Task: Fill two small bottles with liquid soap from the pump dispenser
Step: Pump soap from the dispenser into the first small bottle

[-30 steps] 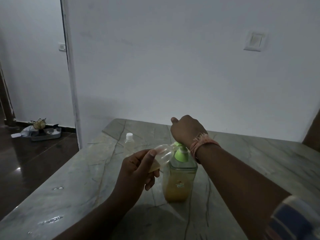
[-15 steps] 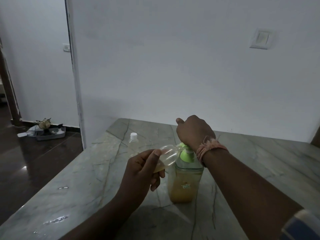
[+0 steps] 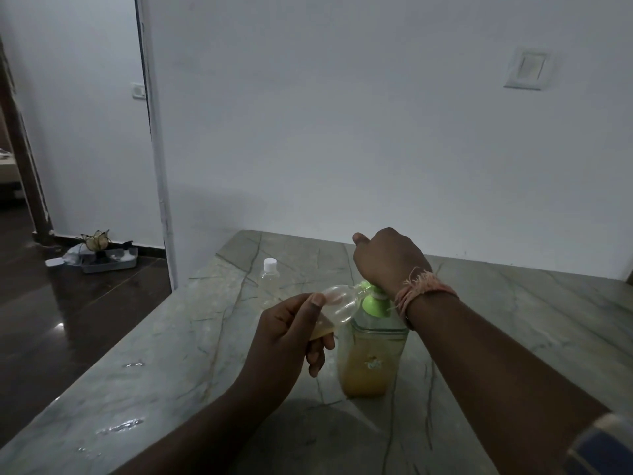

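Observation:
A clear pump dispenser [image 3: 370,358] with a green pump head, roughly half full of amber soap, stands upright on the marble table [image 3: 513,323]. My right hand [image 3: 388,258] is closed over the pump head from above. My left hand [image 3: 291,334] holds a small clear bottle [image 3: 337,306] tilted on its side, its mouth against the green nozzle. A little amber soap lies in that bottle's low end. A second small bottle [image 3: 269,279] with a white cap stands upright behind and to the left.
The table's left edge drops to a dark glossy floor [image 3: 68,323]. A grey tray with small items [image 3: 106,260] sits on the floor by the doorway. A white wall [image 3: 342,132] rises directly behind the table. Wet spots glint on the table at the near left.
Both hands, the tilted bottle and the dispenser keep their grip and relation. The view has shifted slightly, so everything sits a bit further right in the frame.

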A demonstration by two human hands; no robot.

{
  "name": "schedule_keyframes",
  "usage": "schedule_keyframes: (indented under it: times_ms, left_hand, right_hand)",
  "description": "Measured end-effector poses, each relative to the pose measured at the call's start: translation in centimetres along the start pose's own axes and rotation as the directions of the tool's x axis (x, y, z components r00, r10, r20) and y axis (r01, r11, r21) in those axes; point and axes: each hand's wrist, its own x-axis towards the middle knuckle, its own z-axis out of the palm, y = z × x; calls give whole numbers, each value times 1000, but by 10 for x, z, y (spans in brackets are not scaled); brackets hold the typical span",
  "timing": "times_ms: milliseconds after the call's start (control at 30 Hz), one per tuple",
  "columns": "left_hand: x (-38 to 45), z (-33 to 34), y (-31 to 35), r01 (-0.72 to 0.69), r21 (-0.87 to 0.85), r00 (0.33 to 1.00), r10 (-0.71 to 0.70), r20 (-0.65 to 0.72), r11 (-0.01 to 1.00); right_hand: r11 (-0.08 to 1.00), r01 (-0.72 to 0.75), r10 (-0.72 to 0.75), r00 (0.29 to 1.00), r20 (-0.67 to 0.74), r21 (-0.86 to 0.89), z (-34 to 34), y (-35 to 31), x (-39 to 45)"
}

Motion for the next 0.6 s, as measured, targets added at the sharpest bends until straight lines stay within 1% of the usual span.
schedule_keyframes:
  times_ms: [200,300,367,467,600]
  left_hand:
    - [-1,2,4,-11,4,1000,11,11,1000]
    - [1,1,3,-9,4,1000,9,-2,1000]
    - [2,0,2,-15,15,1000,15,-3,1000]
    - [0,0,1,-18,20,1000,18,-4,1000]
    - [0,1,4,-19,22,1000,19,1,1000]
  right_hand:
    - [994,61,-58,998,32,-92,-5,-7,0]
    - [999,32,-31,999,11,-25,-3,-5,4]
    - [1000,-6,5,999,32,25,2,0,6]
    - [1000,-2,2,998,65,3,4,3,7]
    - [999,23,-20,997,75,-32,-1,-3,7]
